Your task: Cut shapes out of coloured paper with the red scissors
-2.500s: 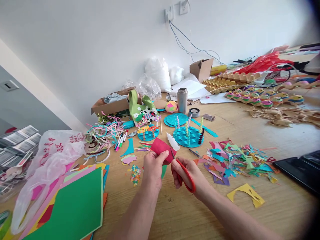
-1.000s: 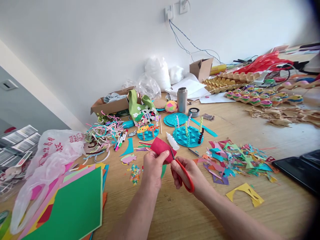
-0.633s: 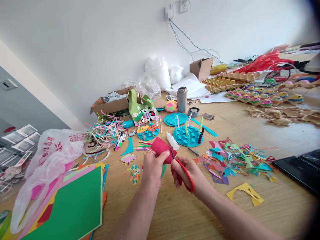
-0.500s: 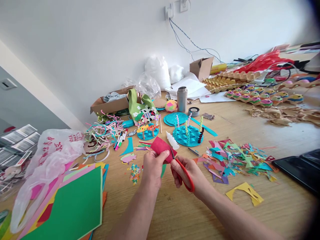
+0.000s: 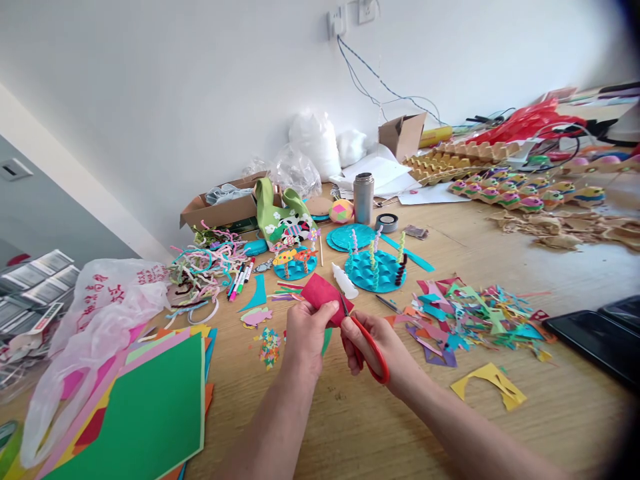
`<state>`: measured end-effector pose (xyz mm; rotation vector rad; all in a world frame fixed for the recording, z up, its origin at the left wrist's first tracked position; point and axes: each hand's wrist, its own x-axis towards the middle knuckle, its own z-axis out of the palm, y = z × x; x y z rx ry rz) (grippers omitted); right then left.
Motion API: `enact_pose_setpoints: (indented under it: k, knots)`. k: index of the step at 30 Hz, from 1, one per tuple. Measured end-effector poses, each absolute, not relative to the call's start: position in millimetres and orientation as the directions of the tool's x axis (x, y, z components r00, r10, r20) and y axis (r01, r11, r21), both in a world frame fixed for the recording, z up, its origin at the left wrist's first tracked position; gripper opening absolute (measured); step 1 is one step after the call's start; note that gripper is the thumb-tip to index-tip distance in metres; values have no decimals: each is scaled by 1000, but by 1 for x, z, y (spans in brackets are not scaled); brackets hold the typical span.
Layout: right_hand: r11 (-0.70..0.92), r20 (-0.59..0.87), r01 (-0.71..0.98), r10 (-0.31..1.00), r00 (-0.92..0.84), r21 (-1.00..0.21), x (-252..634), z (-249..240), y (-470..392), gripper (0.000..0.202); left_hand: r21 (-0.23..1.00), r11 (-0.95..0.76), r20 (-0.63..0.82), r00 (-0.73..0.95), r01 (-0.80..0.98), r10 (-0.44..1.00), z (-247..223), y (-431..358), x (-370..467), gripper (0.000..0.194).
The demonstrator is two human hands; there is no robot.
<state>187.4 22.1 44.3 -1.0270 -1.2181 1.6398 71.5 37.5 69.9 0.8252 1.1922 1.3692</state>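
Observation:
My left hand [image 5: 310, 333] pinches a piece of red paper [image 5: 321, 291] between thumb and fingers, above the middle of the table. In my right hand [image 5: 373, 347] is a pair of red-handled scissors [image 5: 376, 357], its blades at the right edge of the red paper. Just beyond the paper lies a white glue bottle [image 5: 345, 281]. Behind it stands a blue round base [image 5: 376, 279] with twisted pipe cleaners upright on it. A smaller blue base [image 5: 295, 269] carries paper fish. Part of a green paper piece [image 5: 327, 341] shows between my hands.
Coloured paper scraps [image 5: 470, 320] and a yellow offcut [image 5: 490, 383] lie to the right, near a black phone [image 5: 595, 343]. Green sheets [image 5: 145, 400] and a plastic bag [image 5: 100, 333] are at the left. Pipe cleaners [image 5: 210, 263], a grey bottle [image 5: 363, 200] and egg trays [image 5: 525, 190] sit farther back.

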Motion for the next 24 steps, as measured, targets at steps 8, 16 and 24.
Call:
enact_pose_setpoints:
  k: [8, 16, 24]
  knots:
    - [-181, -122, -156, 937, -328, -971, 186, 38, 24, 54, 958, 90, -139, -166, -274, 976, 70, 37, 73, 15]
    - [-174, -110, -173, 938, -329, -969, 187, 33, 24, 46, 955, 94, -148, -181, -281, 972, 72, 37, 73, 15]
    - [-183, -121, -159, 933, -338, -970, 186, 33, 24, 44, 946, 94, -157, -185, -311, 970, 74, 36, 74, 17]
